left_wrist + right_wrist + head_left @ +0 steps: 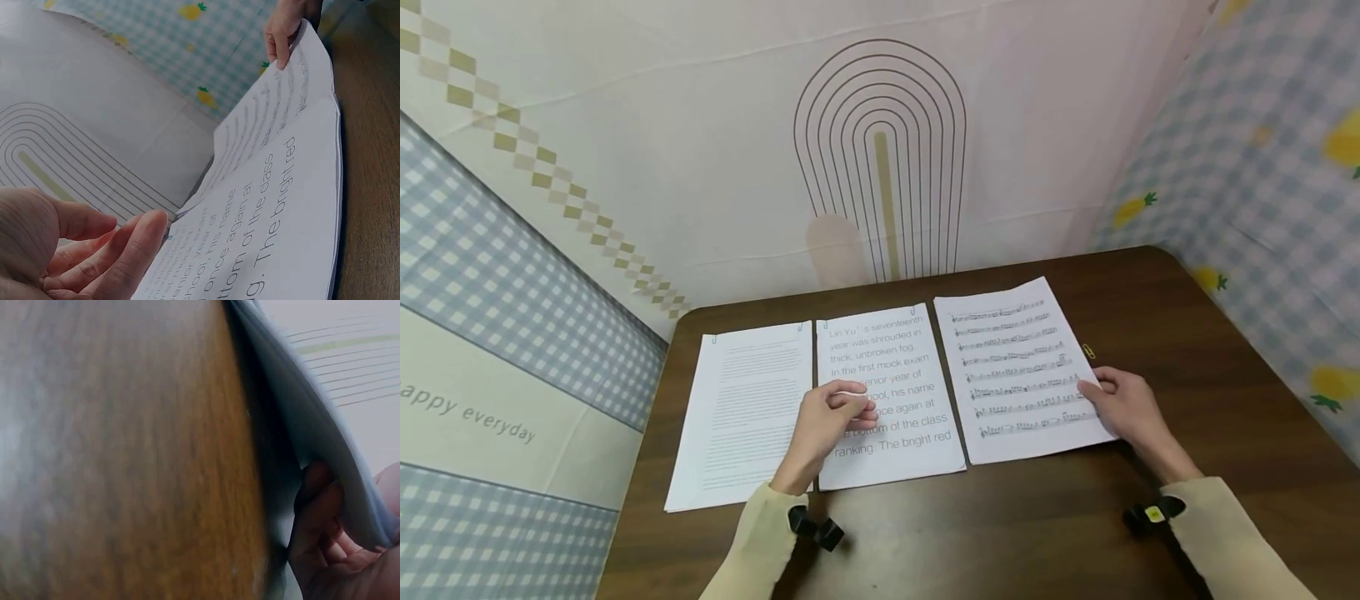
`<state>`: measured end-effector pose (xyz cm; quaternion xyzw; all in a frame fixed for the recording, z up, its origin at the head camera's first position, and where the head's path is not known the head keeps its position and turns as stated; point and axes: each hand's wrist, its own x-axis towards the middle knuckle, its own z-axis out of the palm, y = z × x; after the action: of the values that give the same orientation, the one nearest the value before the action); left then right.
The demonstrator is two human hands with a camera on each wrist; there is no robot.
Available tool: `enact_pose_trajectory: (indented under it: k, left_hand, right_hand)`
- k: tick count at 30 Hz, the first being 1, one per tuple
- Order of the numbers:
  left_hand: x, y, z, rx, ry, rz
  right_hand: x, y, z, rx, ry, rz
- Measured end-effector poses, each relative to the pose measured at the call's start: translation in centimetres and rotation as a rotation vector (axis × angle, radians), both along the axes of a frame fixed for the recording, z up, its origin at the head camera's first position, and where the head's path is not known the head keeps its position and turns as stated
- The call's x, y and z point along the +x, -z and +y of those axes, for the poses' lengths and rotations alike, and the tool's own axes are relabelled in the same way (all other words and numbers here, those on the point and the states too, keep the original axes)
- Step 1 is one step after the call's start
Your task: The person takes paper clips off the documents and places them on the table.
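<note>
My right hand (pixel 1131 408) grips the right edge of a stack of sheet music (pixel 1015 375), thumb on top. In the right wrist view, its curled fingers (pixel 319 512) are under the stack's raised side (pixel 312 406). Over a middle stack of large-print pages (pixel 898 375), my left hand (pixel 831 425) hovers with loosely bent fingers and holds nothing. The left wrist view shows that hand's thumb and fingers (pixel 128 259) apart beside the printed text. A yellow paper clip (pixel 1088 352) lies just beyond the music's right edge.
To the left lies a stack of small-print pages (pixel 752 408), with paper clips (pixel 801 327) at its top corners. More clips (pixel 913 311) sit on the middle stack's top edge. The brown wooden table (pixel 925 533) ends at a patterned cloth wall (pixel 737 167).
</note>
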<state>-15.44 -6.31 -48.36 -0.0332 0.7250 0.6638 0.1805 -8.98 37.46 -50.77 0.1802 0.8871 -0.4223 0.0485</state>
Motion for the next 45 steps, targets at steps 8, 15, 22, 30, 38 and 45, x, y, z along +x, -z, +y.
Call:
enact_pose_trajectory:
  k: [8, 15, 22, 30, 38, 45]
  left_hand:
    - [0.4, -0.1, -0.7, -0.013, -0.030, 0.013]
    - [0.7, -0.2, -1.1, -0.013, -0.047, 0.026]
    - [0.8, -0.3, -1.3, -0.021, -0.038, 0.018]
    - [1.0, 0.0, -1.5, -0.057, -0.022, 0.048]
    - [1.2, 0.2, -1.7, -0.206, 0.016, 0.180]
    - [1.5, 0.3, -2.2, -0.542, 0.023, 0.432]
  right_hand:
    - [-0.2, 0.0, -0.4, 0.230, -0.035, 0.056]
    - [-0.2, 0.0, -0.6, 0.294, -0.035, 0.059]
    - [-0.2, 0.0, -0.7, 0.334, -0.011, 0.041]
    - [-0.2, -0.1, -0.8, 0.353, 0.004, 0.027]
    - [0.2, -0.3, -0.5, 0.353, -0.002, 0.031]
    - [0.1, -0.1, -0.4, 0.342, -0.003, 0.023]
